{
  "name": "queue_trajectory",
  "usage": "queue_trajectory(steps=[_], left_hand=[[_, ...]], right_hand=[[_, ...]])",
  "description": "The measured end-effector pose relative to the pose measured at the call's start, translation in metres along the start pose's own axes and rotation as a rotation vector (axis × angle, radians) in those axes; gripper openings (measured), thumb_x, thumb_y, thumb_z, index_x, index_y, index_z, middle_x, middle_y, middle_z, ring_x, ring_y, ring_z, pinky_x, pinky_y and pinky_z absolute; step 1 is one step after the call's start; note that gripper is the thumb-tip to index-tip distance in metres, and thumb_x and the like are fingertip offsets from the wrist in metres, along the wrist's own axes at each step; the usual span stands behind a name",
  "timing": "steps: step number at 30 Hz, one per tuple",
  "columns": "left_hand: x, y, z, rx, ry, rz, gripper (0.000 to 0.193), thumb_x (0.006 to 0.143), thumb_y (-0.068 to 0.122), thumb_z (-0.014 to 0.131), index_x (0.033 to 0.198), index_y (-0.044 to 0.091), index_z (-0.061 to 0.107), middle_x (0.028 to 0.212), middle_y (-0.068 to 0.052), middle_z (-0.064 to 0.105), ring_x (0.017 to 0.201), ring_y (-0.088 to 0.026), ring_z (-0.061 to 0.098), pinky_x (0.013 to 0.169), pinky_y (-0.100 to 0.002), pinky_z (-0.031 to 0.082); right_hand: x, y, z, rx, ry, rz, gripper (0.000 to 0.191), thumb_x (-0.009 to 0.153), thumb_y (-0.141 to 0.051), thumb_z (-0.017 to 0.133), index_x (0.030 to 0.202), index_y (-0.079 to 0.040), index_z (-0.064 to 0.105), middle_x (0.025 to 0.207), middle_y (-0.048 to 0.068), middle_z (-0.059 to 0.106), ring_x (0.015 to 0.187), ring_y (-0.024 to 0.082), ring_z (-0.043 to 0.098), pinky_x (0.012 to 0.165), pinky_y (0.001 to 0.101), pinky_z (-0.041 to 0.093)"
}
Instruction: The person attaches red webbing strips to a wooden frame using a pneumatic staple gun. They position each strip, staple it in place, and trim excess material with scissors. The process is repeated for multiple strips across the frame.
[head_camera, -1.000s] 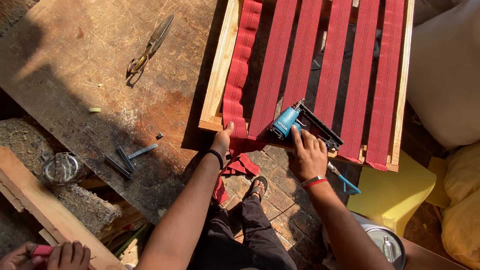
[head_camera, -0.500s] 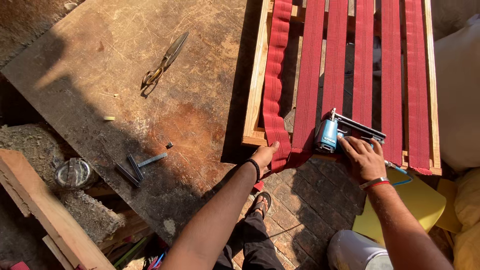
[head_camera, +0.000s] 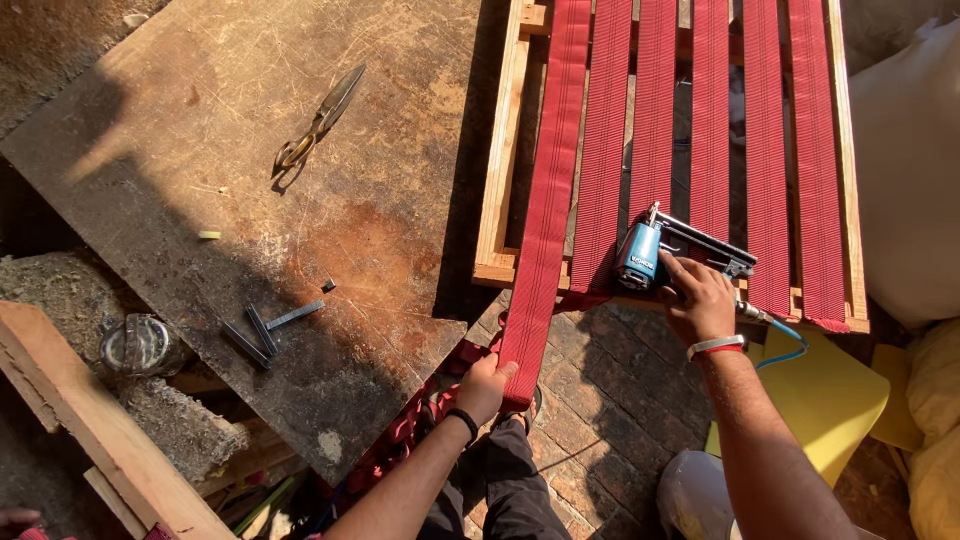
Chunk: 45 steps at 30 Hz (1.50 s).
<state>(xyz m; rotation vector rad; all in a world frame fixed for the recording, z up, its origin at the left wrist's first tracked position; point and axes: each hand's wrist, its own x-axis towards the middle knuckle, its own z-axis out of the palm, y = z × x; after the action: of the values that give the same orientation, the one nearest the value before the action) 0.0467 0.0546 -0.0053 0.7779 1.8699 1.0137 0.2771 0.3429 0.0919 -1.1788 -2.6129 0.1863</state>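
Head view: left hand (head_camera: 487, 385) clenches the red strap (head_camera: 545, 230), right hand (head_camera: 697, 297) grips the stapler (head_camera: 655, 250); strap should stay taut, flat on the frame (head_camera: 497, 190).

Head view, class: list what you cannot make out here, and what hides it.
- Nose of the stapler: under the right hand.
- Wooden frame, far end: cut off by the top edge.
- Red strap, loose end: behind the left hand.
- Small dark bars on the board: too small to identify.

Ribbed red webbing straps (head_camera: 548, 230) cross a pale wooden frame (head_camera: 498, 180); the stapler (head_camera: 640, 256) is blue.
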Motion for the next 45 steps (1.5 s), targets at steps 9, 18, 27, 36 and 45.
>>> queue_trajectory(steps=[9,18,27,36,45], left_hand=[[-0.01,-0.014,-0.004,-0.02,0.028,-0.072,0.045,0.1,0.037,0.065,0.079,-0.001,0.05,0.065,-0.016,0.05,0.061,-0.027,0.048,0.06,-0.044,0.042],[-0.056,-0.072,0.031,0.08,0.011,-0.167,0.035,0.1,0.029,0.062,0.085,-0.002,0.055,0.07,-0.018,0.057,0.064,-0.029,0.058,0.064,-0.043,0.048],[-0.016,-0.089,0.036,0.14,0.022,0.025,0.04,0.096,0.039,0.067,0.116,0.004,0.072,0.103,-0.023,0.071,0.093,-0.046,0.064,0.077,-0.048,0.051],[0.102,0.033,-0.034,-0.758,-0.368,-0.139,0.082,0.096,0.055,0.059,0.156,0.001,0.043,0.161,-0.017,0.046,0.145,-0.023,0.042,0.117,-0.037,0.03],[0.105,0.069,-0.012,-0.78,-0.638,-0.18,0.061,0.097,0.051,0.063,0.112,-0.007,0.069,0.097,-0.017,0.077,0.085,-0.023,0.074,0.083,-0.038,0.061]], right_hand=[[0.042,-0.049,0.028,0.12,0.189,-0.017,0.053,0.08,-0.018,0.087,0.13,-0.026,0.073,0.123,0.004,0.071,0.115,0.027,0.063,0.099,0.0447,0.049],[-0.044,-0.185,0.069,0.866,-0.465,0.669,0.042,0.09,-0.038,0.079,0.114,-0.009,0.063,0.105,0.011,0.073,0.094,0.019,0.069,0.082,0.0332,0.054],[-0.005,-0.177,0.156,1.229,-0.005,0.533,0.039,0.107,-0.034,0.064,0.102,0.003,0.074,0.086,0.004,0.07,0.073,0.012,0.057,0.066,0.0302,0.049],[-0.05,-0.192,0.17,1.233,0.075,0.565,0.037,0.109,-0.032,0.058,0.101,0.002,0.071,0.083,0.003,0.068,0.073,0.012,0.056,0.066,0.0311,0.048],[-0.216,-0.232,0.184,0.927,-0.044,0.728,0.046,0.102,-0.045,0.056,0.103,-0.001,0.071,0.085,0.012,0.076,0.077,0.018,0.07,0.071,0.0359,0.054]])
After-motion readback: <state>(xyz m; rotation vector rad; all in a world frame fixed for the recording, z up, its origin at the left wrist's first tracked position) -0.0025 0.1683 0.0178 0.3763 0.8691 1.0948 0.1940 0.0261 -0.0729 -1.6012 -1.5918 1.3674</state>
